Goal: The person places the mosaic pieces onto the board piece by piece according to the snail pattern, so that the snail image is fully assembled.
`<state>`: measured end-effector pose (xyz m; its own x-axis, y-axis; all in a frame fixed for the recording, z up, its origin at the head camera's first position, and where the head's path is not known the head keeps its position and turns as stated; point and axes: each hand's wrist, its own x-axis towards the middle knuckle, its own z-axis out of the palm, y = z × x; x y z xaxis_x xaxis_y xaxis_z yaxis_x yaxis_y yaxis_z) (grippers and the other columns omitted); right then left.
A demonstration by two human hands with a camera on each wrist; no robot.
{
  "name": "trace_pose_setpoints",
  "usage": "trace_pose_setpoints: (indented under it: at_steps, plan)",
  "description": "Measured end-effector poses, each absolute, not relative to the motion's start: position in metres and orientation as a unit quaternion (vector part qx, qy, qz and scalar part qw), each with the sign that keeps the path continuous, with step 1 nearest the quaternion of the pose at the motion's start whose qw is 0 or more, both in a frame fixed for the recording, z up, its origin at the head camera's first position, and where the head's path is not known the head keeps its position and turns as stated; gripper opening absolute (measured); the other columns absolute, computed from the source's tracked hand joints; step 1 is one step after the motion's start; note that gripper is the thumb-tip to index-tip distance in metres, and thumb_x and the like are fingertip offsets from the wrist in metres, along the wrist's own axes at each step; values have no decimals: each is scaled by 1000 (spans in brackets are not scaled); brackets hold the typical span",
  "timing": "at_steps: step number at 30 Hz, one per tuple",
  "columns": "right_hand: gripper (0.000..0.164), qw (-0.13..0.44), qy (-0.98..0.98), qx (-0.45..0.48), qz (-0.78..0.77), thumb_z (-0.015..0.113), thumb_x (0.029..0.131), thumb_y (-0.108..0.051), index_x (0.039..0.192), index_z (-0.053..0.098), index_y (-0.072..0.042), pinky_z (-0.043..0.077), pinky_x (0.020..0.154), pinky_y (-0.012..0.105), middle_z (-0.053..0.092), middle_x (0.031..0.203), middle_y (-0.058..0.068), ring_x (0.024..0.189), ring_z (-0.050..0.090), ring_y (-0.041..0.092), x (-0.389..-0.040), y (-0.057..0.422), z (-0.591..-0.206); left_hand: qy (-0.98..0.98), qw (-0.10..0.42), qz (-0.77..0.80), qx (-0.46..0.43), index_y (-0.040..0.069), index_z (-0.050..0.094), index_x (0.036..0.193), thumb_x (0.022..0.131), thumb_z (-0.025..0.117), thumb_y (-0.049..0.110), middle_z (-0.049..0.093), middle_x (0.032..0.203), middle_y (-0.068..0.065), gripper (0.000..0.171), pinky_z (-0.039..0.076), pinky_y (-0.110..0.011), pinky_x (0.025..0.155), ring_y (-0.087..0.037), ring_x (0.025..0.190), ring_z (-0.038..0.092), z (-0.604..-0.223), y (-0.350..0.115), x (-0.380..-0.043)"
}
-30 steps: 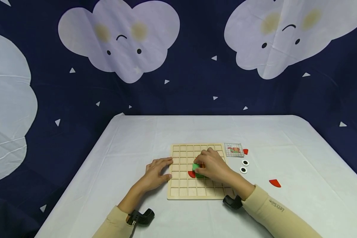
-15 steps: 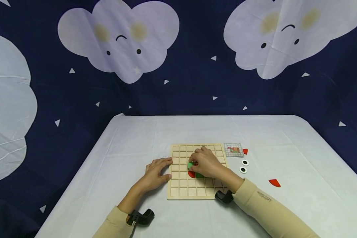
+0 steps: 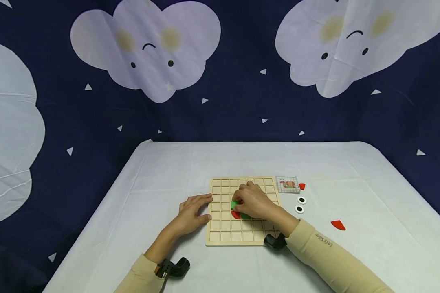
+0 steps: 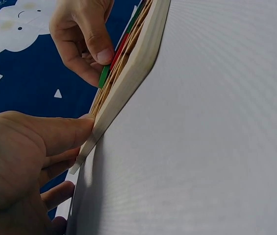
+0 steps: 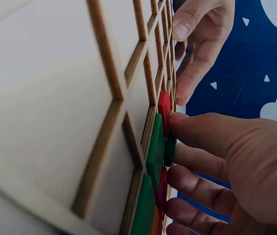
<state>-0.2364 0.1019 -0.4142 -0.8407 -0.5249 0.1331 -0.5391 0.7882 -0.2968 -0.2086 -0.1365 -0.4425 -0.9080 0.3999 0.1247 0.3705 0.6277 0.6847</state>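
The right hand (image 3: 256,201) pinches a green tile (image 3: 235,204) at the middle of the wooden grid board (image 3: 220,238), fingers curled round it. The left hand (image 3: 192,213), fingers straight, steadies the board's 9 o'clock edge. Tilted in, the tile could catch on a grid rib or nudge the red tile (image 3: 236,214) at its 6 o'clock.

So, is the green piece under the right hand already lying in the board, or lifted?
Cannot tell: the right hand pinches the green piece at the board, hiding its seating.
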Motion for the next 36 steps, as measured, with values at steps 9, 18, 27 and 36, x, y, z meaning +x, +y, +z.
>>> trace_pose_setpoints:
  at_steps: [9, 18, 27, 36]
  plan:
    - [18, 25, -945, 280, 165, 76, 77, -28, 92, 74, -17, 32, 67, 29, 64, 86, -2, 76, 42, 14, -236, 101, -413, 901, 23, 377, 215, 8, 53, 133, 84, 68, 16, 46, 145, -3, 52, 19, -52, 101, -28, 131, 36, -443, -137, -209]
    - [24, 46, -947, 265, 175, 76, 77, -31, 96, 74, -16, 31, 69, 29, 63, 89, -3, 79, 41, 13, -227, 115, -403, 902, 17, 375, 213, 7, 53, 133, 84, 68, 15, 47, 145, -4, 52, 19, -51, 100, -28, 130, 38, -443, -136, -209]
    - [24, 73, -955, 220, 183, 75, 76, -27, 96, 74, -14, 33, 71, 30, 63, 91, -2, 83, 44, 16, -220, 161, -397, 901, 17, 378, 212, 7, 53, 132, 84, 68, 15, 47, 144, -4, 51, 19, -51, 100, -28, 130, 37, -443, -137, -208]
    - [26, 89, -964, 148, 200, 71, 80, -22, 102, 71, -8, 35, 78, 42, 64, 93, 7, 89, 49, 24, -230, 222, -396, 902, 15, 375, 214, 7, 54, 132, 83, 68, 15, 47, 144, -4, 52, 19, -52, 100, -28, 131, 37, -444, -136, -209]
